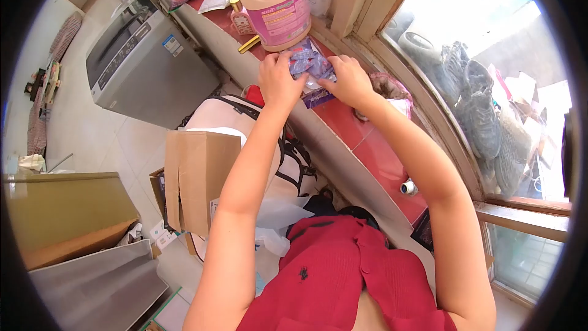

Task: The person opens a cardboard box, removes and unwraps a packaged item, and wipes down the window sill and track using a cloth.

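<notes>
At the far end of the red sill, my left hand [282,83] and my right hand [349,81] face each other over a bundle of crumpled purple packets [308,63]. The fingers of both hands are curled in against the bundle from its two sides. Below it, a purple printed box [317,97] shows partly between my wrists. Just behind stands a large beige jug [278,12] with a pink label. My fingertips are partly hidden among the packets.
The red tiled sill [343,125] runs along a window with shoes [481,110] behind the glass. A washing machine [147,55] stands at left. Nearer are a cardboard box [202,178] and a pale bag [223,113]. A small white cylinder [408,187] lies on the sill.
</notes>
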A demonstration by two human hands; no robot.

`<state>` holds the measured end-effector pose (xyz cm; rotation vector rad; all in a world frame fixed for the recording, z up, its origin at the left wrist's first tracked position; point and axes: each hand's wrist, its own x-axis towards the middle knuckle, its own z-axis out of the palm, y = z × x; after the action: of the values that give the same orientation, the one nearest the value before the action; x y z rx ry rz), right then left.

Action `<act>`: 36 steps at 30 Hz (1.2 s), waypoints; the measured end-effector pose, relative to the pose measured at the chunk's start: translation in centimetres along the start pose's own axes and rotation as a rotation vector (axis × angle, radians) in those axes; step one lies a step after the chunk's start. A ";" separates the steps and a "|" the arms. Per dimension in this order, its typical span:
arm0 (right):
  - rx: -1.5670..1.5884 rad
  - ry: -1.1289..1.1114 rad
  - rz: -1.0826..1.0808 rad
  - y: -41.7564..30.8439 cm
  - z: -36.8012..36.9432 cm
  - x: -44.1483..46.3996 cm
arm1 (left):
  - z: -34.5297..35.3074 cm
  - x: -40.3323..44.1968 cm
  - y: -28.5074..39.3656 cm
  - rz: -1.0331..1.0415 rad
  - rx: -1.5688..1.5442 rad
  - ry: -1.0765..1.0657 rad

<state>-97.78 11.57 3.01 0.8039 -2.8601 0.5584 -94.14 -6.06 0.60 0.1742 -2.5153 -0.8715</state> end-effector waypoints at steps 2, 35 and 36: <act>-0.005 0.057 0.042 -0.4 1.1 0.3 | 0.4 0.3 -0.7 0.081 -0.024 -0.015; 0.652 0.242 0.533 2.0 -0.9 -2.7 | -1.3 -3.8 0.2 0.080 -0.401 -0.076; 0.857 0.256 0.595 1.9 -1.1 -2.5 | -1.7 -3.3 -0.1 -0.124 -0.470 -0.114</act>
<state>-96.68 14.69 2.86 -0.1186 -2.5175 1.8564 -90.43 -6.17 0.43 0.1290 -2.3388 -1.5306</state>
